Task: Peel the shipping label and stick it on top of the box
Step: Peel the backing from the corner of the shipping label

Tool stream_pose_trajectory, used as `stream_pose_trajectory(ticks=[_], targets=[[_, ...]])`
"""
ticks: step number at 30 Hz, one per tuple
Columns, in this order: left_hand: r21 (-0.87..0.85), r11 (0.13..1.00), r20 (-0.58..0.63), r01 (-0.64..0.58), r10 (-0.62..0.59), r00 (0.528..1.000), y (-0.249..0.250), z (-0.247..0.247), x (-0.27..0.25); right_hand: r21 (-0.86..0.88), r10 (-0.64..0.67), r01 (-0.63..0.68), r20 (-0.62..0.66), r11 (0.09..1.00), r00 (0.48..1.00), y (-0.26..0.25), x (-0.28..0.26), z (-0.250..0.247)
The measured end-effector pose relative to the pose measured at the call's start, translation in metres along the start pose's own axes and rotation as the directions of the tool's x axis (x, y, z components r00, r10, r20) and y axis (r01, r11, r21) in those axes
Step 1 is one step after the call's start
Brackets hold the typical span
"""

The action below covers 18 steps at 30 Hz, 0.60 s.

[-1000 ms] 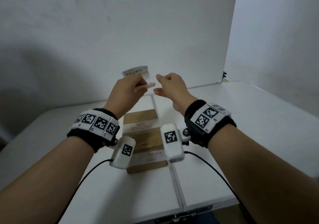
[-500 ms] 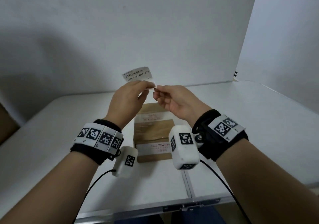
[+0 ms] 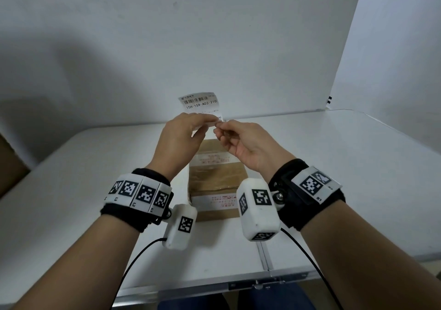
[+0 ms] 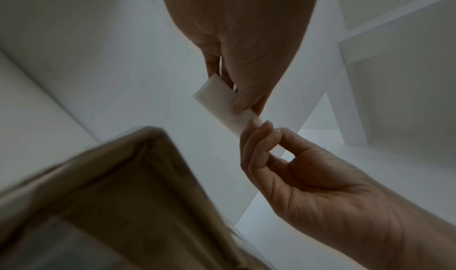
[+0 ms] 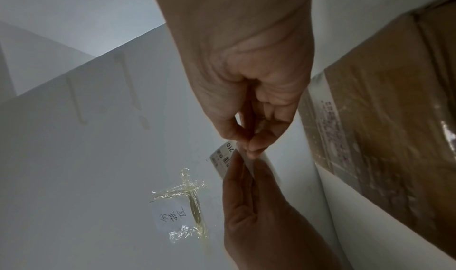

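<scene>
A white shipping label [image 3: 200, 102] with a barcode is held upright in the air above the far end of the brown cardboard box [image 3: 216, 178]. My left hand [image 3: 207, 124] pinches its lower part between thumb and fingers. My right hand [image 3: 218, 128] meets it from the right and pinches the label's lower right corner. In the left wrist view the label [image 4: 220, 99] shows its blank back, with the left hand [image 4: 243, 100] above and the right hand [image 4: 256, 130] at its lower end. In the right wrist view the right hand [image 5: 250, 147] nips the label [image 5: 222, 156] edge.
The box lies on a white table [image 3: 346, 166] with a seam down its middle, and a white wall stands behind. Older white stickers [image 3: 214, 159] and clear tape cross the box top. A small taped note [image 5: 176, 214] hangs on the wall. A brown object [image 3: 9, 164] sits at the far left.
My right hand has moved in from a small gap and now pinches the label's corner. Both hands have come slightly nearer to me, above the box's far end.
</scene>
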<state>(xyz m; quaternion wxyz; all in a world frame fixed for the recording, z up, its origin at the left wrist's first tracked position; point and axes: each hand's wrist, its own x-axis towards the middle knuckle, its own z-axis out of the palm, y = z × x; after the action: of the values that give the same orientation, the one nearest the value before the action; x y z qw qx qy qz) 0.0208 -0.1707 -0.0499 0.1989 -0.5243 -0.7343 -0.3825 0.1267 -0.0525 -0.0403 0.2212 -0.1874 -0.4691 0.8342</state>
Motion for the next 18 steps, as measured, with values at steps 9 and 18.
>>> stream_pose_trajectory(ticks=[9, 18], targets=[[-0.05, 0.999, 0.008, 0.007, -0.007, 1.0, 0.0042, -0.0024, -0.0002, 0.055, 0.023, -0.022, -0.009, 0.998, 1.0, 0.0052, -0.0032, -0.0044], [-0.054, 0.997, -0.057, -0.048, 0.045, 0.997, -0.0004, 0.0044, -0.0073, 0.049, 0.032, -0.031, -0.012, 0.998, 0.999, 0.0095, -0.0036, -0.0063]])
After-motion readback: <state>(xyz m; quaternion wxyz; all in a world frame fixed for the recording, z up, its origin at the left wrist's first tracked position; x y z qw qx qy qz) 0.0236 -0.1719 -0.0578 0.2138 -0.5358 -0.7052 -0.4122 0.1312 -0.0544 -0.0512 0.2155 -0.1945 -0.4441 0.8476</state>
